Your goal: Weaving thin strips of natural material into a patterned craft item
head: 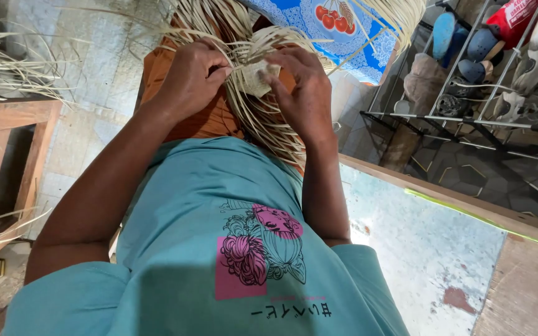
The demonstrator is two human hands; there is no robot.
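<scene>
- Two bare hands at work over the lap, in the far middle of the scene, above orange trousers and a teal printed shirt.
- Woven patch: a small pale square of plaited straw, held between the two hands; loose ends fan out from every side of it.
- Straw strips: long, thin, flat, cream-coloured; many hang down toward the shirt, others sweep up and off to the far left and far right.
- Left hand: fingers curled narrow, pinching strips at the left edge of the patch.
- Right hand: fingers bent over the right edge of the patch, thumb pressed on the weave, closed on it.
- Handling, by judgement: very light, springy and dry; single strips likely to crease or split if bent sharply; smooth enough to slide out of the plait when slack.
- Hold, by judgement: best taken at the woven part, pinched flat on both edges, not by the free ends.
- Surroundings: wooden frame on the left with more straw; metal rack with shoes at the far right; blue patterned cloth far behind; pale worn ledge near right.
</scene>
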